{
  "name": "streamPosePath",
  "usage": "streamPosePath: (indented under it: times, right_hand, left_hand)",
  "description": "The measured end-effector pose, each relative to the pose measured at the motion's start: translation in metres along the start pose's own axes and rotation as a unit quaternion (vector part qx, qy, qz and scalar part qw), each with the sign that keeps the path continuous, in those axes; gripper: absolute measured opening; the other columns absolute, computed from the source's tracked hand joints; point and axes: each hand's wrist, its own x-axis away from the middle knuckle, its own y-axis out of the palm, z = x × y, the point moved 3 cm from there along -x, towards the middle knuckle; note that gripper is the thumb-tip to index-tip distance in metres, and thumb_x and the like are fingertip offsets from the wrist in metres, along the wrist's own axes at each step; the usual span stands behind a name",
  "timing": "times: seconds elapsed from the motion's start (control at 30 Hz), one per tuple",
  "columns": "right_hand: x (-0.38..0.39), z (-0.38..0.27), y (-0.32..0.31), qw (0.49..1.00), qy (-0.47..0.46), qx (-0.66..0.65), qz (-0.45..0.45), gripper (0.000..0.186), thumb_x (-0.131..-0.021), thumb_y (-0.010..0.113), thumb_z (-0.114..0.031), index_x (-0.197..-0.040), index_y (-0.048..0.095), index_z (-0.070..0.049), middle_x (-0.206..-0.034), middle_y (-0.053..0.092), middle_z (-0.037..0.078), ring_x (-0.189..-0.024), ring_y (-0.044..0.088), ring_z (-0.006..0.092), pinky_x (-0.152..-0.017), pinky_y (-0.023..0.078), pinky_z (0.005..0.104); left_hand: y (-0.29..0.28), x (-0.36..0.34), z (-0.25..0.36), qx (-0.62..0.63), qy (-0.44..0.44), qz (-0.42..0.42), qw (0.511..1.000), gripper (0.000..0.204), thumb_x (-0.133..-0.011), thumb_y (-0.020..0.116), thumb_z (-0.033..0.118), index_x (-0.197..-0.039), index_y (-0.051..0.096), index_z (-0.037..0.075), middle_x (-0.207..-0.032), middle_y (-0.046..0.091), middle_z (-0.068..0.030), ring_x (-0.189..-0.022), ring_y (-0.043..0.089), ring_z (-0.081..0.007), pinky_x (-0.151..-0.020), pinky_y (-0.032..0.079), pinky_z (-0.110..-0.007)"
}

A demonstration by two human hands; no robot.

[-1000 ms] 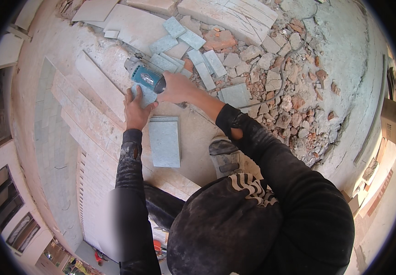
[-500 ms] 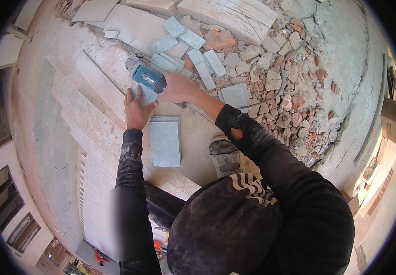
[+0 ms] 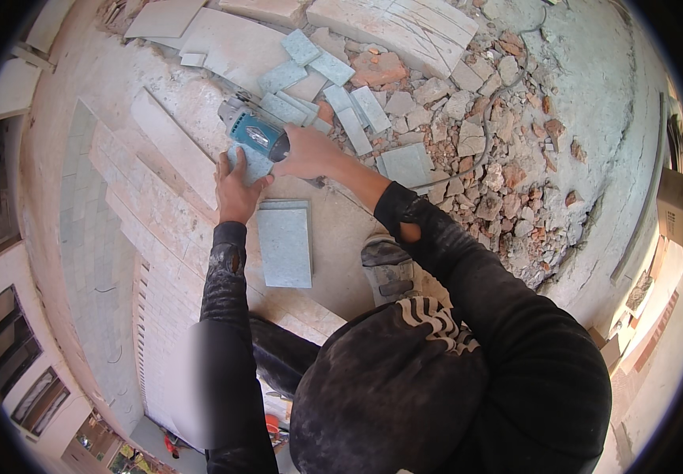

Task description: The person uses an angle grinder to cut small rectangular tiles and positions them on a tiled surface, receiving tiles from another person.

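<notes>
My right hand [image 3: 310, 152] is wrapped around the dark rear end of a teal angle grinder [image 3: 254, 133]. The grinder's metal head points to the far left, and its disc cannot be made out. Just below the tool, my left hand [image 3: 237, 189] grips a small blue-grey tile piece [image 3: 251, 162], thumb on one side and fingers on the other. The grinder's body partly covers that piece. Nearer to me, a short stack of blue-grey tiles [image 3: 286, 245] lies flat on the ground beside my left wrist.
Loose cut tiles [image 3: 299, 49] lie beyond the grinder. Broken brick and concrete rubble [image 3: 499, 158] is heaped at right, with a dark cable [image 3: 488, 130] running across it. A long pale slab [image 3: 171, 142] lies at left. My shoe [image 3: 387, 265] is near the tile stack.
The grinder and my right hand have shifted very slightly to the right and toward me. My left hand stays on the tile piece.
</notes>
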Motion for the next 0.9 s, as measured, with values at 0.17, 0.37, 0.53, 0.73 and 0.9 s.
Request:
streamPosePath:
  times: [0.17, 0.37, 0.53, 0.73, 0.9]
  right_hand:
    - [0.001, 0.002, 0.001, 1.0, -0.007, 0.0, 0.003, 0.077, -0.061, 0.08, -0.041, -0.114, 0.056, 0.009, -0.102, 0.066, 0.031, -0.098, 0.066, 0.0438, -0.085, 0.053, 0.0444]
    - [0.004, 0.004, 0.0, 1.0, -0.004, -0.006, 0.003, 0.08, -0.061, 0.08, -0.044, -0.116, 0.055, 0.009, -0.103, 0.066, 0.032, -0.098, 0.065, 0.0446, -0.084, 0.053, 0.0454]
    - [0.01, 0.001, -0.004, 1.0, -0.002, -0.006, 0.001, 0.08, -0.061, 0.08, -0.045, -0.116, 0.056, 0.009, -0.101, 0.067, 0.031, -0.096, 0.066, 0.0447, -0.083, 0.053, 0.0459]
    - [0.014, 0.002, -0.005, 1.0, -0.006, -0.013, 0.006, 0.077, -0.062, 0.079, -0.042, -0.115, 0.056, 0.008, -0.099, 0.067, 0.031, -0.094, 0.067, 0.0442, -0.082, 0.053, 0.0456]
    - [0.015, 0.006, -0.004, 1.0, -0.014, -0.011, 0.016, 0.074, -0.063, 0.078, -0.04, -0.115, 0.056, 0.008, -0.099, 0.067, 0.031, -0.095, 0.066, 0.0439, -0.082, 0.053, 0.0451]
  left_hand:
    - [-0.001, 0.0, 0.0, -0.001, -0.001, -0.004, 1.0, 0.09, -0.071, 0.083, 0.045, -0.144, 0.048, 0.006, -0.149, 0.035, -0.0337, -0.136, 0.037, -0.0506, -0.112, 0.034, -0.049]
    - [0.001, -0.001, 0.001, -0.005, 0.003, 0.0, 1.0, 0.09, -0.071, 0.083, 0.045, -0.144, 0.048, 0.006, -0.148, 0.035, -0.0339, -0.135, 0.037, -0.0507, -0.112, 0.034, -0.049]
    - [0.0, -0.001, 0.001, -0.011, 0.008, 0.001, 1.0, 0.09, -0.071, 0.083, 0.045, -0.144, 0.048, 0.005, -0.148, 0.035, -0.0349, -0.135, 0.038, -0.051, -0.112, 0.034, -0.049]
    - [-0.001, -0.001, 0.001, -0.01, 0.009, -0.001, 1.0, 0.089, -0.072, 0.083, 0.044, -0.144, 0.048, 0.004, -0.148, 0.035, -0.035, -0.135, 0.037, -0.0509, -0.111, 0.034, -0.049]
    - [-0.001, -0.001, 0.003, -0.002, 0.006, -0.002, 1.0, 0.089, -0.071, 0.083, 0.044, -0.143, 0.049, 0.004, -0.148, 0.035, -0.0345, -0.134, 0.038, -0.0503, -0.111, 0.035, -0.048]
